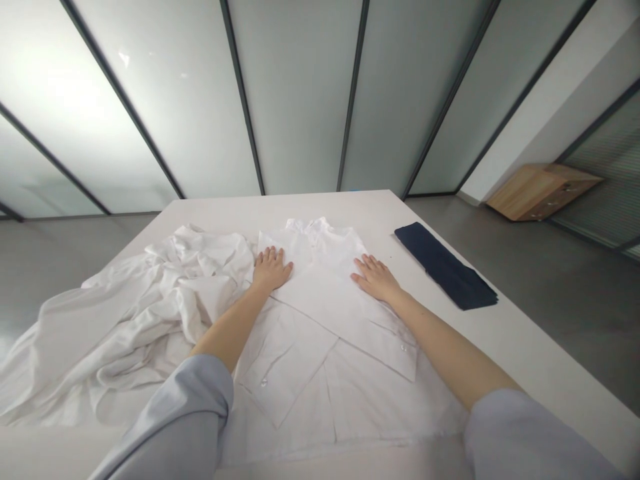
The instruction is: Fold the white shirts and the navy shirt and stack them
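The person wears a pale grey-blue top whose 2 loose sleeves, the left sleeve (185, 413) and the right sleeve (525, 437), are pushed up, leaving both forearms bare, with no rings or watch showing.

Both arms reach forward, left hand (271, 268) and right hand (376, 278) flat, palms down, fingers spread.

Single head-worn view — forward and down, close above the table (525, 347).

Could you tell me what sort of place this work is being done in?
Probably an office-like room: frosted glass partition walls in dark frames, a grey floor and a low wooden cabinet. Both hands, left and right, lie flat on a white shirt spread over a white table.
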Tool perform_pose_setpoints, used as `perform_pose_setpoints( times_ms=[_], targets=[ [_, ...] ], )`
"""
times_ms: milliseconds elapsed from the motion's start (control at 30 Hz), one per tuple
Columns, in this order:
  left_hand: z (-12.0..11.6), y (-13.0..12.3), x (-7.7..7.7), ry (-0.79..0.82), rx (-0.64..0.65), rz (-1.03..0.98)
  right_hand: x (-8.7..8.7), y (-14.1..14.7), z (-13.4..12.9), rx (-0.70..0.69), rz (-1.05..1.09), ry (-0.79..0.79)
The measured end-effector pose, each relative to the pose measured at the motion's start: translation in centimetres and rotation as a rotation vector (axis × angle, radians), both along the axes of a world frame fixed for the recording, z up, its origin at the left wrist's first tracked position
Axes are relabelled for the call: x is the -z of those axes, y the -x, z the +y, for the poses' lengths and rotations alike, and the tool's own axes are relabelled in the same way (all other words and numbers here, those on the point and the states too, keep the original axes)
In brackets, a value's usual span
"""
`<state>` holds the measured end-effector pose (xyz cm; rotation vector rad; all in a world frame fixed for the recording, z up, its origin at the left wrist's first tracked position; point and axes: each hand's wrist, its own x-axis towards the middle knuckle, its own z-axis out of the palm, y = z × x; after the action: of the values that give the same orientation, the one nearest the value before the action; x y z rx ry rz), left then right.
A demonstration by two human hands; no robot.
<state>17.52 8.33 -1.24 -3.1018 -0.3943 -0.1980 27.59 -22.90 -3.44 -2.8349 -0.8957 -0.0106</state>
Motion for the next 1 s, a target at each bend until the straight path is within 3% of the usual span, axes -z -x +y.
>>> perform_pose_setpoints(
  times_ms=[100, 233, 367, 500, 600, 700, 867, 1000],
  targets=[
    [-0.4, 1.0, -0.4, -0.015, 0.098, -0.002, -0.2, 1.3, -0.2, 0.015, 0.016, 0.0],
    [-1.0, 2.8, -0.6, -0.005, 0.11, 0.059, -1.2, 3.7, -0.6, 0.028, 0.008, 0.025],
    [-2.0, 5.1, -0.4, -0.039, 0.121, 0.097, -3.9, 5.6, -0.6, -0.008, -0.029, 0.188],
    [-2.8, 6.3, -1.2, -0.058, 0.118, 0.114, -6.5, 5.3, 0.8, 0.007, -0.031, 0.283],
    [-2.9, 5.1, -2.5, -0.025, 0.132, 0.093, -7.3, 3.5, 2.8, 0.034, -0.039, 0.213],
    [-2.5, 2.3, -3.3, 0.059, 0.1, 0.021, -7.3, 1.3, 4.9, 0.084, -0.005, 0.075],
    [-1.1, -2.5, -2.9, 0.278, -0.057, -0.062, -6.4, -2.1, 7.4, 0.196, 0.082, -0.113],
    [0.3, -4.8, -2.4, 0.34, -0.11, -0.092, -5.7, -4.5, 8.6, 0.225, 0.102, -0.186]
  ],
)
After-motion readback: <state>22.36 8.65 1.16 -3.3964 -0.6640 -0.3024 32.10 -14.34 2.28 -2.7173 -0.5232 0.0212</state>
